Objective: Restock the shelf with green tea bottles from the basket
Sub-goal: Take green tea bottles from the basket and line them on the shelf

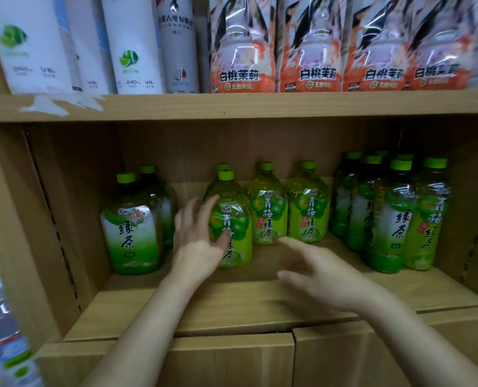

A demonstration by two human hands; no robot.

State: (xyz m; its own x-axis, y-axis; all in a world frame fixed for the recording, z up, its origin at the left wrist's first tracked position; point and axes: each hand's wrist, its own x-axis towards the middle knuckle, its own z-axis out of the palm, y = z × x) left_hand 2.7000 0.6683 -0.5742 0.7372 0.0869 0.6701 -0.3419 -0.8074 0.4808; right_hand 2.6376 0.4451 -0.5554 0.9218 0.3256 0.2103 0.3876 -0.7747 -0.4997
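Two hands at shelf | left hand spread, touching plum green tea bottle at 12 o'clock | right hand released, empty | step: seating bottle; next: likely reach basket, unseen.

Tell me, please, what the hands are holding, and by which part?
Nothing is firmly held. The left hand lies with straight fingers and thumb against the label of the front plum tea bottle; the right hand is empty.

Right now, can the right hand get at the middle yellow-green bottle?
Probably yes: the open right hand reaches just short of the middle bottle, with only bare shelf between them.
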